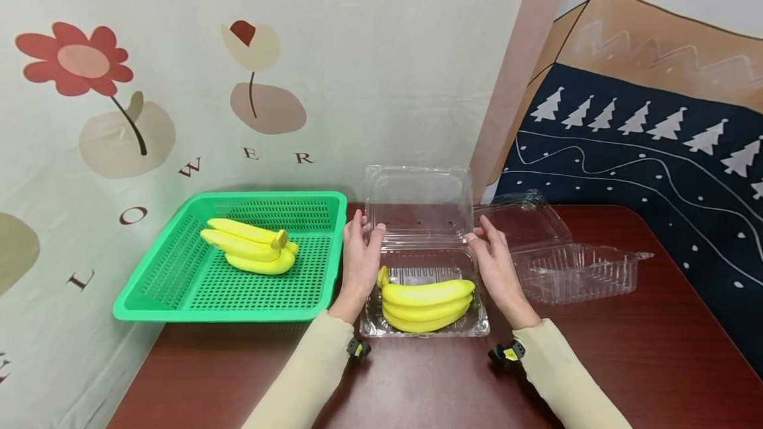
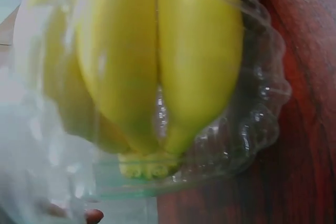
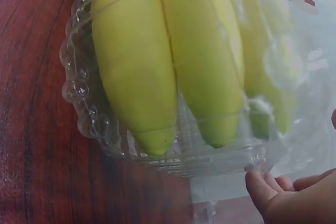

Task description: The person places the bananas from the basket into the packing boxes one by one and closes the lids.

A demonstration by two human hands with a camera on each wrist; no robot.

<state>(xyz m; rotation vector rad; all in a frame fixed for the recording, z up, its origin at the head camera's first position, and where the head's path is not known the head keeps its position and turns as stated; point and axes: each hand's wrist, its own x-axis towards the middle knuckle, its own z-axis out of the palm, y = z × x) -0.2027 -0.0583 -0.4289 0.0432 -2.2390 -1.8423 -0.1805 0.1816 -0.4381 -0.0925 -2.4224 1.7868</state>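
A bunch of yellow bananas (image 1: 426,303) lies in the base of a clear plastic clamshell box (image 1: 424,334), its stem end at the left. The box's lid (image 1: 419,200) stands raised at the back. My left hand (image 1: 360,257) is at the lid's left edge, thumb near the plastic and fingers extended upward. On the opposite side, my right hand (image 1: 496,263) has its thumb at the lid's right edge, fingers fairly straight. Close up, the right wrist view shows the banana tips through clear plastic, with the right fingertips (image 3: 255,179) at its edge. Only a blurred left fingertip (image 2: 94,216) shows in the left wrist view.
To the left stands a green perforated basket (image 1: 229,315) holding another bunch of bananas (image 1: 253,250). A second clear clamshell box (image 1: 575,277) lies open at the right, close behind my right hand. A printed cloth (image 1: 381,85) hangs behind the dark red table (image 1: 417,389).
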